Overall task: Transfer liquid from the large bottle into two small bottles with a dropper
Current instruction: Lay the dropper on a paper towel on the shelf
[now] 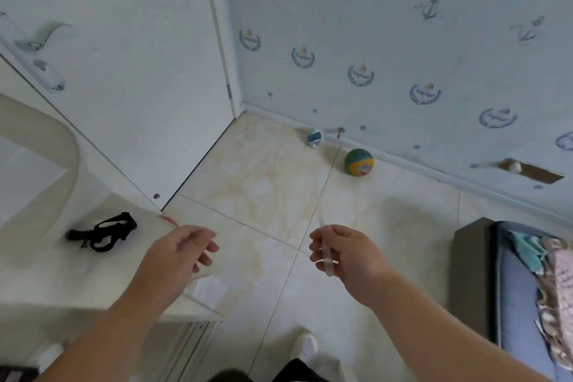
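A single wide-angle head camera looks forward and steeply down from standing height, close above both forearms. Its view takes in the worktop point(46, 282) corner at left, the tiled floor point(266, 170) ahead and the papered wall point(403, 40) beyond.

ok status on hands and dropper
Right hand pinches dropper, tip up. Left hand loose, holds nothing. No bottles in view.

We see our right hand point(344, 253) pinching a clear dropper point(324, 242), its thin tip pointing toward twelve o'clock over the tiled floor point(263, 183). At nine o'clock from it, our left hand point(183, 253) hovers with loosely curled fingers above the white table's point(46, 273) corner, near a black strap point(102, 231).
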The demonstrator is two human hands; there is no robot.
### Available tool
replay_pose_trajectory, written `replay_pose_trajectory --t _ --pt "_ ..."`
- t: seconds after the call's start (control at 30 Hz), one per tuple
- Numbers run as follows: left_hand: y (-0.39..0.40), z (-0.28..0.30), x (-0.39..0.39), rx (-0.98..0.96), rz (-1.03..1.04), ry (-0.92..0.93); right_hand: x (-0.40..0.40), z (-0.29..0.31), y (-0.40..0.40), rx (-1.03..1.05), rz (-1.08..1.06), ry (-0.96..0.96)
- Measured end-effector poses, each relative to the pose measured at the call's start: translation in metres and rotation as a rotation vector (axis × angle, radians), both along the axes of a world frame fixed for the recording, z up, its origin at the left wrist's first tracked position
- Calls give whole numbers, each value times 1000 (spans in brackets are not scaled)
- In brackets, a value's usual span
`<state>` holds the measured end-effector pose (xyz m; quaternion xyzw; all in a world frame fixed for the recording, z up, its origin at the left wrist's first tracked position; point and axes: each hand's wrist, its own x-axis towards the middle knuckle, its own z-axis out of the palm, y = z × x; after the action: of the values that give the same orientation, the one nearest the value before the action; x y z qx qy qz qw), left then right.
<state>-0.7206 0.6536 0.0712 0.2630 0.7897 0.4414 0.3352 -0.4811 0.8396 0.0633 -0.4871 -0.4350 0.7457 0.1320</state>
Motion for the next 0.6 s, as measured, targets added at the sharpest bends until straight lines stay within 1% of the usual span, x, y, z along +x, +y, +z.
replay_pose_trajectory --t 0.27,0.43,0.6 --pt "98 -3 -29 42 119 -51 -30 -6 104 -5 34 11" --pt "161 -20 -71 67 243 -108 -77 -18 172 2 65 1" --pt "220 -35 -115 56 273 -132 -129 -22 239 10 128 -41"
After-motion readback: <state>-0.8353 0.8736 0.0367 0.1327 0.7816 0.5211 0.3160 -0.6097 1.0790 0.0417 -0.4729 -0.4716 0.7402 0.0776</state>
